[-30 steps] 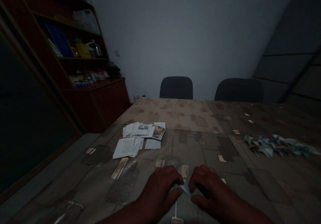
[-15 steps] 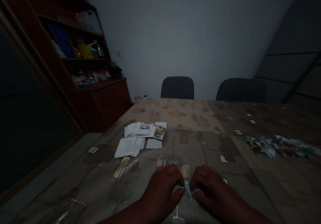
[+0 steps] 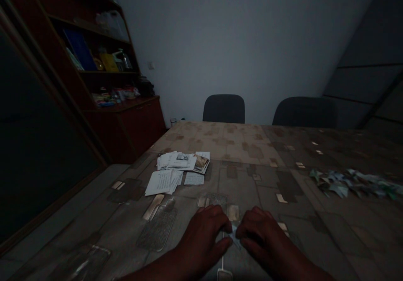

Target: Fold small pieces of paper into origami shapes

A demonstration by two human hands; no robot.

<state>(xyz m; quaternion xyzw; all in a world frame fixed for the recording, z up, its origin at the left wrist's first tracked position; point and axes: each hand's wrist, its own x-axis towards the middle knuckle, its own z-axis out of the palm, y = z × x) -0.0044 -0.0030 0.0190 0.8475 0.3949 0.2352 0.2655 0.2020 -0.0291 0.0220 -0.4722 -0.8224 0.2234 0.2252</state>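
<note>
Table (image 3: 248,180) covered in patchwork-print oilcloth. Loose papers and photographs (image 3: 178,167) in a spread pile, left of centre. Heap of folded blue-green paper pieces (image 3: 351,184) at right edge of frame.

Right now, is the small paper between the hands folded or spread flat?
Folded: the small paper shows angled points between the left hand and right hand, not a flat sheet; exact folds are too dark.

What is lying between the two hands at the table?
In the head view, a small folded paper lies between the left hand and the right hand, and the fingertips of both hands are at it.
</note>
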